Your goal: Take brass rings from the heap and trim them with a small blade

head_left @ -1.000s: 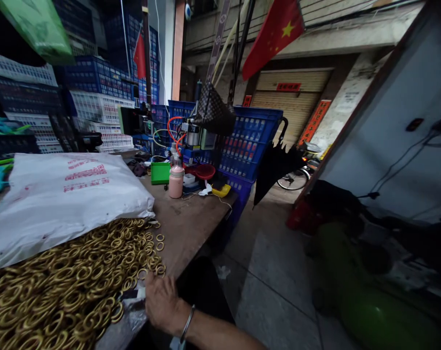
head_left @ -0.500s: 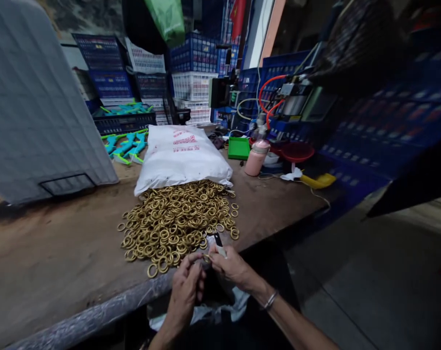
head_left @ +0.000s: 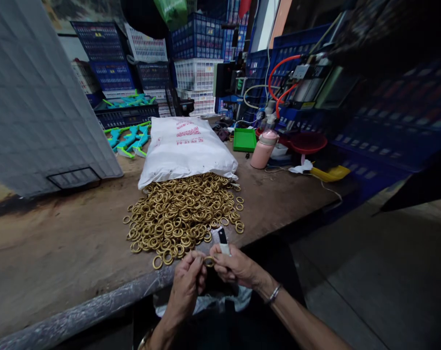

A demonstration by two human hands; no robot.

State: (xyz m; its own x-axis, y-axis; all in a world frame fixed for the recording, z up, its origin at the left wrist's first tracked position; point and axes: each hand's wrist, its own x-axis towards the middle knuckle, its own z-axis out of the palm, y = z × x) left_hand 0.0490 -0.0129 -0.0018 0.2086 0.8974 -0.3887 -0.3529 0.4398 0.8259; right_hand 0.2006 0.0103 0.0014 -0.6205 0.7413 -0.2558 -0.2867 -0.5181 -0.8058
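Golden ring point(head_left: 209, 265): Caught where two sets of fingertips meet, near the front edge of the table point(head_left: 96, 233), as I watch from afar.
Left hand point(head_left: 185, 283): Thumb and fingertips pinch one side of the ring.
Right hand point(head_left: 239, 268): Fingertips pinch the opposite side; I also see a flat tool point(head_left: 224, 248) held in this hand, its dark end jutting just beyond the grip.
Slip: In my judgement, so slim a ring could spring loose if either pinch eases, falling toward the pale plastic bag point(head_left: 206, 305) below the grip.
Blade: The tool might nick a finger if its end is sharp; I cannot tell.
Ring pile point(head_left: 180, 209): Heaped beyond the grip; a brushing knuckle could scatter its nearest rings.
White sack point(head_left: 187, 146): Farther out, against the pile's back.
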